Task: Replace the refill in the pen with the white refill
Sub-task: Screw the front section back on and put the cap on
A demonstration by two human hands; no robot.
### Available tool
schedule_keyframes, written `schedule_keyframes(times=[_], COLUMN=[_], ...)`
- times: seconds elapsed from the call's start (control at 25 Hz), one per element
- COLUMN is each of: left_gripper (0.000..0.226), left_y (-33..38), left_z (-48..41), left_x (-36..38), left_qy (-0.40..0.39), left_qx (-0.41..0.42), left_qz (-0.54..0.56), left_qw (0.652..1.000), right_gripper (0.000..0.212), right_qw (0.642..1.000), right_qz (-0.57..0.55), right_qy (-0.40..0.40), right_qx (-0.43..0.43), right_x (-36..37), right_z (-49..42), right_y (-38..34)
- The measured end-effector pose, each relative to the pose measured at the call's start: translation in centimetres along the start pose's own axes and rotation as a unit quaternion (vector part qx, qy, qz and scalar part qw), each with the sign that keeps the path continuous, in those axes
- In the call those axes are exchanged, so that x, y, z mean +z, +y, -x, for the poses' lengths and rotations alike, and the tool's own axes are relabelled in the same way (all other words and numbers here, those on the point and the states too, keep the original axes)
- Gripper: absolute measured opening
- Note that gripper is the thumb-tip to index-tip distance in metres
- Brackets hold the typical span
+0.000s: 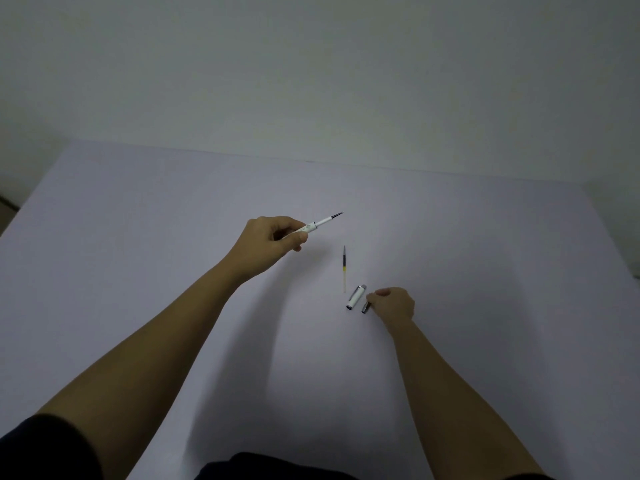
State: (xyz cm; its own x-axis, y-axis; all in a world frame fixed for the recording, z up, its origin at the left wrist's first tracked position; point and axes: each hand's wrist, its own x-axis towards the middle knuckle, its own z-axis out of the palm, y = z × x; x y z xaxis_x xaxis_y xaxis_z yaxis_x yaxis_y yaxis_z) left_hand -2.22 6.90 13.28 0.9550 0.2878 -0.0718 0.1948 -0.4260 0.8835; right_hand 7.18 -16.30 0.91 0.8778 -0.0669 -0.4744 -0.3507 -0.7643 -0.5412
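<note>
On the worktop: a pale worktop [173, 271] carries the loose pen parts, all right of centre; a plain wall stands beyond its far edge.
Left hand: the left hand [273, 242], raised at centre-left, is curled shut around the pen barrel [304, 230], with the white refill [325, 221] poking out toward the far right, dark tip outward.
Right hand: the right hand [393, 303], low at the near right, has its fingertips pressed together on a small grey tip piece [366, 308]; whether that piece is lifted or resting on the surface I cannot tell.
Old refill: the dark-and-yellow refill [344, 268] lies flat between the two hands, apart from both.
Cap: the white cap [356, 297] with its silver end lies just left of the right hand, seemingly not touched.
Step in hand: by my reading, the white refill is seated and the tip piece goes on next.
Doing it well: hold the barrel steady and level, bring the tip piece in line with the refill point, slide it over without bending the refill, then screw it gently so the thread does not cross.
Watch for: the cap may roll if nudged.
Count: two hands, two refills, one barrel, one cap, one tip piece.
</note>
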Motion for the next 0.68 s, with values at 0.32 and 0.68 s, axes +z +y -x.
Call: schedule_keyframes(times=[0.32,0.68], left_gripper=[0.009,0.01], left_y=[-1.0,-0.5], left_z=[0.1,0.5], left_x=[0.7,0.1], left_qy=[-0.038,-0.018], left_qx=[-0.002,0.006], left_qz=[-0.05,-0.052], left_qw=[0.998,0.998], right_gripper=[0.008,0.006], right_qw=[0.86,0.817], right_qz=[-0.497,-0.543], right_qy=[-0.087,-0.128], right_qx=[-0.077,-0.144], right_x=[-4.1,-5.5], right_z=[1.9,4.8], right_y=[-6.8,-10.0])
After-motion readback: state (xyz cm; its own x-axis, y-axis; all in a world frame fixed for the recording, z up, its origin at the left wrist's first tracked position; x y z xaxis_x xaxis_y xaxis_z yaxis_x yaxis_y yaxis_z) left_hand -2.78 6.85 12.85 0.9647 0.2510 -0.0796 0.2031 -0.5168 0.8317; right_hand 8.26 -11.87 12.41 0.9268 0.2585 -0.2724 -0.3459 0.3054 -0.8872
